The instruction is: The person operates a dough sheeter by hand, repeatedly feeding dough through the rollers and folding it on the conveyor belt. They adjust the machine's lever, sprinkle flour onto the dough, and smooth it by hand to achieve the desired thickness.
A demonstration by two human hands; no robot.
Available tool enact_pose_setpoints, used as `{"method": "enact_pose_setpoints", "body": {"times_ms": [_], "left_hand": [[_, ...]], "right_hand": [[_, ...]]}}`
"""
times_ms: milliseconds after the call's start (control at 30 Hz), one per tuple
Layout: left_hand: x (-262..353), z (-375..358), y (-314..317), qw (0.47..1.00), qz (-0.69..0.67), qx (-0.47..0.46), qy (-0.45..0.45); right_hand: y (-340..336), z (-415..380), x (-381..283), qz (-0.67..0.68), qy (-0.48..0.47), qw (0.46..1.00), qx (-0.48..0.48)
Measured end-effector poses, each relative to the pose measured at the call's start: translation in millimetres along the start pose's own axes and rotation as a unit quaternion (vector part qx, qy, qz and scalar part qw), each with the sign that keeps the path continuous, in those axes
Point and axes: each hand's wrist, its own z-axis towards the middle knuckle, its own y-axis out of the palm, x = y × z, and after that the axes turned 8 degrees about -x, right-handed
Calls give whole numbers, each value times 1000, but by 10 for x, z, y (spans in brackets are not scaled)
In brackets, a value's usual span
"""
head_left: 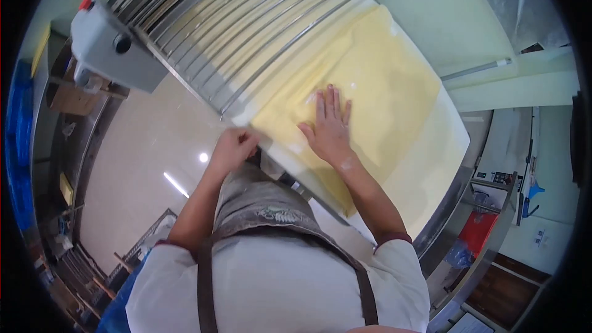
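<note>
A wide sheet of pale yellow dough (394, 86) lies on the white belt (447, 148) of a dough sheeter, with a fold or ripple along its side nearest the metal bars. My right hand (332, 129) rests flat on the dough, palm down, fingers stretched out and a little apart. There are whitish flour marks on the dough and on my right wrist. My left hand (237, 148) is at the belt's near edge, beside the dough's left corner. Its fingers are curled and pressed together; whether they pinch the dough's edge or anything else is hidden.
A guard of parallel metal bars (271, 61) covers the belt's far left part. The machine's grey control box (111, 49) with a red button juts out at left. At right stands a metal shelf with a red item (478, 231). Tiled floor (145, 148) lies left.
</note>
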Motion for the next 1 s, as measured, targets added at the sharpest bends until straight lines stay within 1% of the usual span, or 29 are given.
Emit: {"method": "enact_pose_setpoints", "body": {"times_ms": [67, 100, 167, 200, 233, 300, 367, 433, 533, 567, 600, 633, 667, 733, 800, 867, 900, 967, 1000], "left_hand": [[214, -38, -16, 992, 13, 36, 120], [289, 20, -9, 983, 17, 52, 174], [500, 431, -51, 945, 81, 77, 309], [572, 619, -59, 917, 111, 90, 373], [550, 800, -21, 930, 94, 51, 352], [458, 1175, 35, 947, 64, -27, 312], [498, 1240, -25, 944, 62, -59, 319], [524, 1233, -93, 942, 55, -92, 317], [543, 1219, -123, 949, 27, -100, 298], [523, 1216, -153, 952, 5, -104, 288], [510, 1224, -179, 954, -15, -100, 282], [467, 1195, -165, 956, -40, -98, 274], [397, 1164, -127, 954, -93, -96, 270], [215, 1082, -78, 941, -194, -87, 264], [77, 885, -77, 947, -158, -84, 267], [-35, 717, -76, 950, -108, -66, 287], [-16, 607, -134, 950, -20, -78, 301], [50, 489, -170, 931, 107, -84, 340], [81, 408, -193, 919, 169, -80, 347]], "right_hand": [[-9, 561, 23, 36, 43, 998, 34], [-35, 867, 95, 3, 107, 994, 39], [46, 1425, 444, 25, 195, 973, 118], [3, 1651, 630, 8, 226, 968, 110], [-51, 1850, 839, -9, 257, 961, 103], [-144, 2275, 1298, -23, 290, 953, 85], [-249, 2623, 1718, -40, 294, 952, 76], [-382, 2901, 1959, -42, 301, 950, 67], [-337, 2939, 2020, -37, 282, 954, 92], [-243, 2799, 1923, -59, 239, 962, 119], [-37, 2294, 1450, -87, 131, 981, 113], [28, 1956, 1009, -123, 88, 984, 89], [66, 1615, 530, -191, 77, 978, 18], [-90, 968, -238, -39, 15, 997, -57], [-5, 497, -516, 35, -66, 997, -29], [-1, 322, -440, 70, -122, 988, -66], [0, 296, -357, 86, -156, 980, -87], [-85, 519, 101, 31, -165, 982, -92], [-82, 768, 412, -17, -101, 991, -81]]}}
